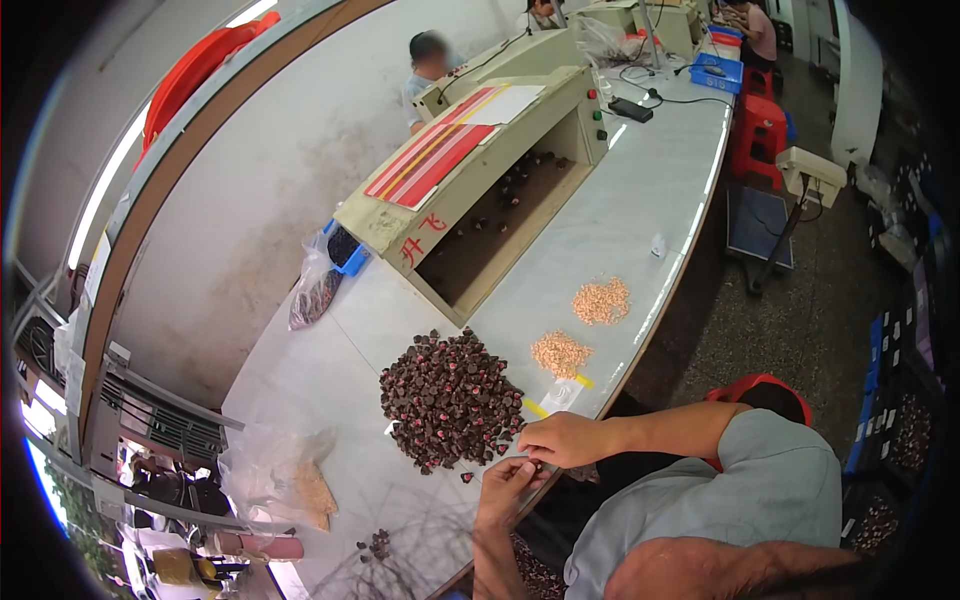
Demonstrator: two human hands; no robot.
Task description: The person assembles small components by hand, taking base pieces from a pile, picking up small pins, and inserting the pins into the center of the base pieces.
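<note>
My left hand (505,488) and my right hand (562,440) meet at the table's edge, fingertips pinched together. A tiny dark piece seems to sit between the left fingertips, mostly hidden by the fingers. Right beside them lies a large heap of small dark brown pieces with pinkish-red spots (450,400). Past the right hand are two small piles of tiny copper-coloured parts, a nearer one (560,354) and a farther one (600,300). A small white bag or label with yellow strips (560,396) lies close to the right hand.
A beige machine with a long opening (480,170) stands on the grey table (350,400). Clear plastic bags (270,470) and a few loose dark pieces (374,545) lie at the left. A scale (760,228) and red stools (758,140) stand at the right. Other people sit farther back.
</note>
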